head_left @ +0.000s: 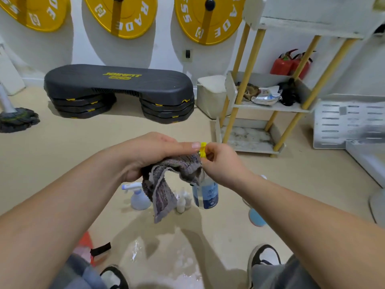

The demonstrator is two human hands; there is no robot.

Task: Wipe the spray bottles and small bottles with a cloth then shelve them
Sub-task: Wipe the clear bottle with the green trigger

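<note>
While the clear spray bottle with a yellow head and a blue label (pixel 205 195) is held in the centre of the frame, other things stand on the beige floor behind it: a white plastic spray bottle (pixel 138 198) at lower left of it, some small white bottles (pixel 181 203) just beside it, and a bottle with a blue bottom (pixel 256 220), partly hidden under the right forearm. A white shelf with yellow posts (pixel 268 106) stands at upper right. The grey striped cloth (pixel 162 197) hangs over the bottle's neck and hides it. The left hand (pixel 150 155) clutches this cloth, thumb stretched to the yellow head. The right hand (pixel 224 163) pinches the bottle's top with curled fingers.
</note>
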